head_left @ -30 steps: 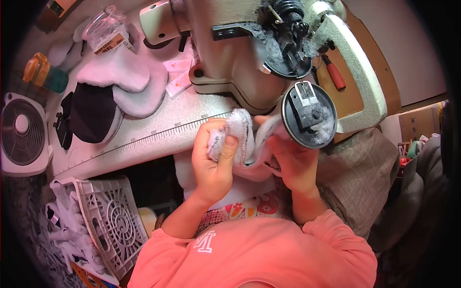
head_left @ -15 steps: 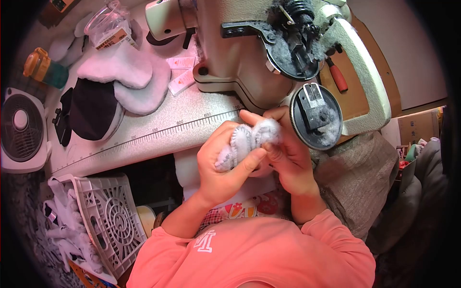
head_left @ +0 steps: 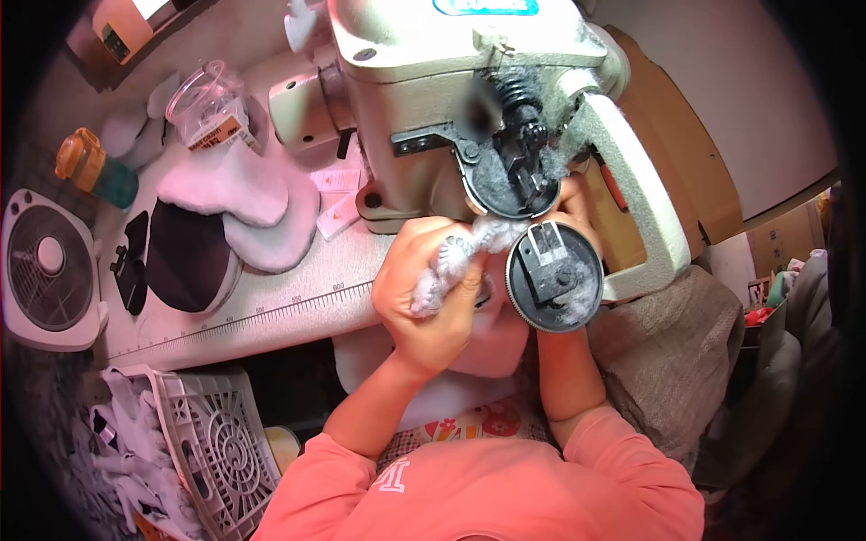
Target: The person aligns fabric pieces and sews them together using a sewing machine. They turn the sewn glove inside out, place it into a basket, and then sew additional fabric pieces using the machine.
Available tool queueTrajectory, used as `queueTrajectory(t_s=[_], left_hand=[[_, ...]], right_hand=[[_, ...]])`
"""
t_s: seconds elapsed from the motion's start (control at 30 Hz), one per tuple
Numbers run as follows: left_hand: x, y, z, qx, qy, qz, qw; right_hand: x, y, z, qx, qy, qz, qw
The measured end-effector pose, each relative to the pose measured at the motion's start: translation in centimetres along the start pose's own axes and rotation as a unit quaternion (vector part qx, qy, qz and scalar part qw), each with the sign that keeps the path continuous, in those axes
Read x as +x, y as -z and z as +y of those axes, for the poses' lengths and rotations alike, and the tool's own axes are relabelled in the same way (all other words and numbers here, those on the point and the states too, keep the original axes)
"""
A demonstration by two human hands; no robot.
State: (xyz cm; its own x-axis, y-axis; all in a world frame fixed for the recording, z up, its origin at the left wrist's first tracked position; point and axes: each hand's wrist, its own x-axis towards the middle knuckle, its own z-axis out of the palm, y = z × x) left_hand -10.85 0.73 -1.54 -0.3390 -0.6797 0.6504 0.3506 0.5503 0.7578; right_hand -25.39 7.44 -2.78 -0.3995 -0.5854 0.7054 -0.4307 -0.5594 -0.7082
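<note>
Above a coral sweatshirt [head_left: 505, 496] at the bottom of the frame, a person's left hand [head_left: 422, 293] clenches bunched white fleece [head_left: 454, 257] at center; the right hand [head_left: 575, 206] is mostly hidden behind a toothed black lower disc [head_left: 564, 281], its grip impossible to tell. Stitches already ridge the fleece's gathered edge, which appears to reach the gap between the discs; how much is left unstitched is hidden. Lint furs the round upper disc [head_left: 492, 187] below a smooth cream metal machine [head_left: 424, 95]. Beyond, upper left, lie plush, rounded pads [head_left: 225, 187] and a clear plastic jar [head_left: 206, 101].

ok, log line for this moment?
left hand: closed on pale stitched fabric | right hand: partly behind lower disc | fabric: at upper disc
</note>
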Motion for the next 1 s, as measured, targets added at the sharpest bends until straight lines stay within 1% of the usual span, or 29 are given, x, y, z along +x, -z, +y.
queueTrajectory(t_s=[0.03, 0.07, 0.1, 0.13, 0.17, 0.23, 0.27, 0.33, 0.37, 0.4, 0.43, 0.47, 0.5, 0.57, 0.6, 0.67, 0.7, 0.77, 0.8, 0.87, 0.9, 0.93, 1.0], left_hand=[[0.2, 0.0, -0.1, 0.005, -0.010, 0.005, 1.000], [0.3, 0.1, -0.1, 0.010, -0.018, 0.010, 1.000], [0.3, 0.3, -0.3, 0.016, -0.024, 0.006, 1.000], [0.4, 0.4, -0.4, 0.015, -0.024, 0.004, 1.000], [0.5, 0.6, -0.4, 0.017, -0.036, -0.002, 0.999], [0.6, 0.6, -0.6, 0.017, -0.052, -0.005, 0.999], [0.5, 0.6, -0.6, 0.016, -0.051, -0.008, 0.999], [0.5, 0.8, -0.7, 0.022, -0.062, -0.007, 0.998], [0.6, 0.7, -0.8, 0.021, -0.070, -0.004, 0.997], [0.7, 0.6, -0.7, 0.020, -0.068, -0.006, 0.997], [0.9, 0.6, -0.5, 0.024, -0.069, -0.005, 0.997], [1.0, 0.5, -0.5, 0.028, -0.069, -0.003, 0.997], [1.0, 0.5, -0.6, 0.029, -0.071, -0.005, 0.997], [1.3, 0.5, -0.5, 0.033, -0.076, -0.010, 0.997], [1.4, 0.4, -0.3, 0.035, -0.083, -0.014, 0.996], [1.5, 0.4, -0.1, 0.040, -0.079, -0.013, 0.996], [1.5, 0.4, 0.0, 0.044, -0.075, -0.013, 0.996], [1.6, 0.4, 0.3, 0.053, -0.073, -0.017, 0.996], [1.6, 0.5, 0.4, 0.061, -0.070, -0.020, 0.995], [1.7, 0.5, 0.7, 0.065, -0.066, -0.019, 0.996], [1.7, 0.5, 0.8, 0.069, -0.062, -0.017, 0.996], [1.8, 0.5, 1.0, 0.068, -0.063, -0.018, 0.996], [1.8, 0.4, 1.4, 0.083, -0.067, -0.024, 0.994]], right_hand=[[0.0, -0.6, -0.5, 0.044, -0.149, 0.059, 0.986], [0.5, -0.1, -1.6, 0.184, -0.280, 0.059, 0.940], [0.6, -0.1, -0.4, 0.282, -0.233, 0.041, 0.930], [0.6, -0.2, 0.4, 0.375, -0.182, 0.022, 0.909], [0.2, 0.0, 0.7, 0.375, -0.182, 0.024, 0.909], [0.9, -0.8, -0.4, 0.449, -0.231, 0.037, 0.863], [0.8, -1.0, -0.3, 0.449, -0.230, 0.039, 0.863], [0.5, -1.0, -0.1, 0.464, -0.254, 0.089, 0.844], [0.5, -0.4, 0.5, 0.566, -0.290, 0.022, 0.771], [0.9, -0.6, 0.0, 0.559, -0.255, 0.019, 0.789], [0.6, -1.0, 0.6, 0.375, -0.097, 0.015, 0.922], [0.2, -1.3, 1.2, 0.163, 0.068, 0.009, 0.984], [0.1, -1.3, 1.0, 0.164, 0.067, 0.010, 0.984], [-0.1, -1.4, 0.4, 0.178, -0.001, 0.036, 0.983], [-0.1, -1.4, 0.4, 0.179, -0.002, 0.036, 0.983], [0.0, -1.1, 0.6, 0.221, -0.018, -0.005, 0.975], [0.0, -0.8, 0.9, 0.221, -0.019, -0.004, 0.975], [-0.1, -0.1, 1.8, 0.188, 0.018, -0.047, 0.981], [0.1, -0.1, 1.9, 0.187, 0.017, -0.046, 0.981], [0.4, -0.2, 2.1, 0.151, 0.067, -0.048, 0.985], [0.4, -0.6, 1.6, 0.218, 0.024, -0.030, 0.975], [0.2, -0.4, 1.6, 0.217, 0.025, -0.029, 0.975], [0.0, 0.0, 1.7, 0.240, -0.001, -0.066, 0.969]])
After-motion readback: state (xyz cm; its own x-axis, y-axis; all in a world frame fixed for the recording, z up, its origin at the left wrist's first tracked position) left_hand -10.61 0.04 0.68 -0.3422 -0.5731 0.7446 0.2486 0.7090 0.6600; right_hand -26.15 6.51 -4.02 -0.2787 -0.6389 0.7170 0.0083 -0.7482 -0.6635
